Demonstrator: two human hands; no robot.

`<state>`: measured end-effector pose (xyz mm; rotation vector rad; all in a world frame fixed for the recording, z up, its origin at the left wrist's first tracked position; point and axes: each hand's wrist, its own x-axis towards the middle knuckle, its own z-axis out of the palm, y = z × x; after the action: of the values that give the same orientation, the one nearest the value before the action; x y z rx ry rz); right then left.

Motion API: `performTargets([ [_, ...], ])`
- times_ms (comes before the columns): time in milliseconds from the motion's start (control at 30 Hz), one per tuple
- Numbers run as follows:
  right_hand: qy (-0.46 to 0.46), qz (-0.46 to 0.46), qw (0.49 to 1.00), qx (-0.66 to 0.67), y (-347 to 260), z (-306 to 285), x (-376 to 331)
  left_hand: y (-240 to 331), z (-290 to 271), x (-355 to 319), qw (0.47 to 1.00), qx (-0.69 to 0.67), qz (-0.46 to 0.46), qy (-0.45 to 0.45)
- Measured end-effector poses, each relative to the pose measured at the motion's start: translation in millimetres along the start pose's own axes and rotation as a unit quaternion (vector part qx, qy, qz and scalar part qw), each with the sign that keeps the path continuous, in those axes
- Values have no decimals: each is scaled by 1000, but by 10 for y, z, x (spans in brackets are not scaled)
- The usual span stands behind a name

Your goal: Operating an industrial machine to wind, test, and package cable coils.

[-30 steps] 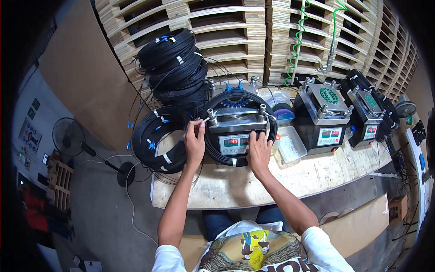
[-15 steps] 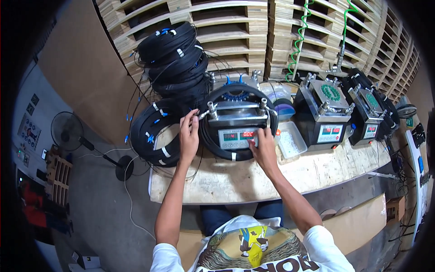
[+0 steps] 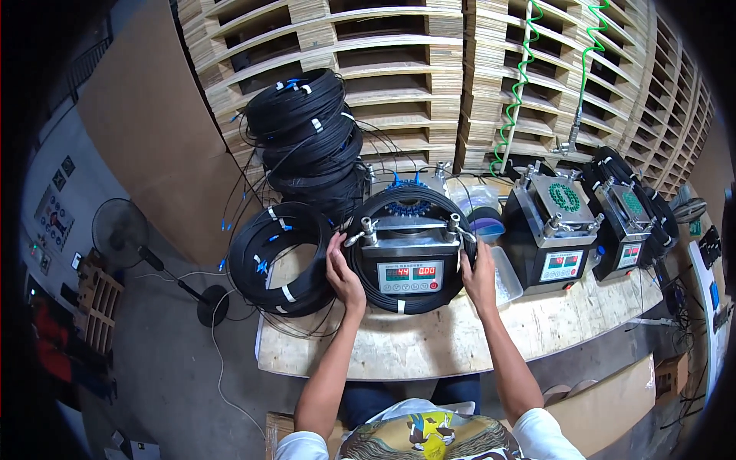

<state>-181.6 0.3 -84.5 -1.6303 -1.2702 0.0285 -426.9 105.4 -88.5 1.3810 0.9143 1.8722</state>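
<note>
A coil of black cable [image 3: 373,295], bound with white tape, hangs around a polishing-type machine [image 3: 410,244] with a metal top, clamp posts and a lit red-digit panel. My left hand [image 3: 346,277] is curled against the coil's left side. On the opposite side my right hand [image 3: 479,277] grips the coil, fingers up along it near the right post. Blue connectors [image 3: 404,182] stand in a ring on the machine's top plate, partly behind the coil's upper arc. The fingertips of both hands are partly hidden against the cable.
Another black coil [image 3: 253,285] lies left of my left hand, before a tall stack of coils [image 3: 295,115]. A clear tray of small white pieces [image 3: 504,277] sits by my right hand. Two similar machines [image 3: 548,241] [image 3: 622,230] stand right; wooden pallets [image 3: 399,57] rise behind the table.
My right hand has left the machine's panel for the coil's right side. My left hand has moved lower along the coil's left side. The view has tilted, lowering the table in it.
</note>
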Motion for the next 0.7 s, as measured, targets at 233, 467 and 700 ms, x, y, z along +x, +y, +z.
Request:
performTargets([
  [233, -23, 50, 998, 31, 5, -91, -17, 65, 12, 99, 997, 68, 37, -19],
  [467, -58, 2, 993, 103, -322, -398, 366, 424, -208, 313, 953, 252, 45, -162],
  [700, -108, 32, 981, 158, -263, -442, 555, 685, -343, 843, 871, 266, 98, -401],
])
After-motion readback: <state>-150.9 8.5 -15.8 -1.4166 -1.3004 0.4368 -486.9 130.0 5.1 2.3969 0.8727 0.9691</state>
